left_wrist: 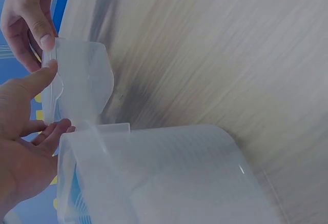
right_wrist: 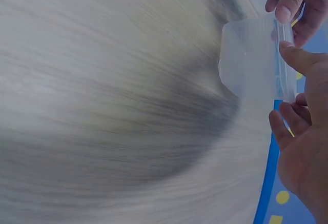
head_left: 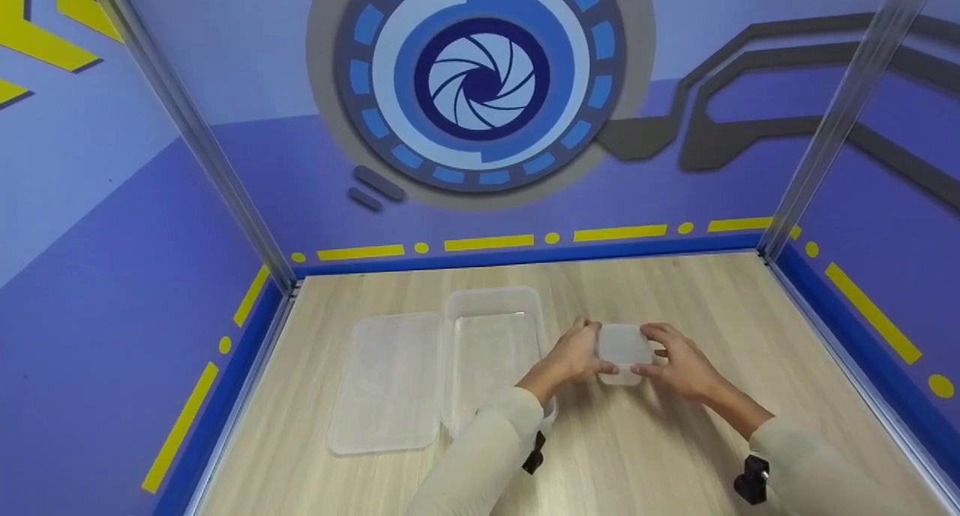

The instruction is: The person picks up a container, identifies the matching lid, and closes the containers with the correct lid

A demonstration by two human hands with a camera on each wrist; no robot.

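A small clear plastic food container [head_left: 624, 351] with a whitish lid stands on the table right of centre in the head view. My left hand [head_left: 576, 353] holds its left side, thumb at the near edge and fingers at the far edge. On the opposite side my right hand [head_left: 681, 366] grips the rim the same way. In the right wrist view the lid [right_wrist: 285, 62] sits on top of the container, with both thumbs at its edge. Whether the lid is fully snapped down I cannot tell.
A large open plastic container [head_left: 493, 300] stands left of my hands, partly behind my left forearm. Its flat lid [head_left: 390, 385] lies beside it on the left. Blue printed walls [head_left: 480, 235] enclose the wooden table [head_left: 637, 456] at the back and sides.
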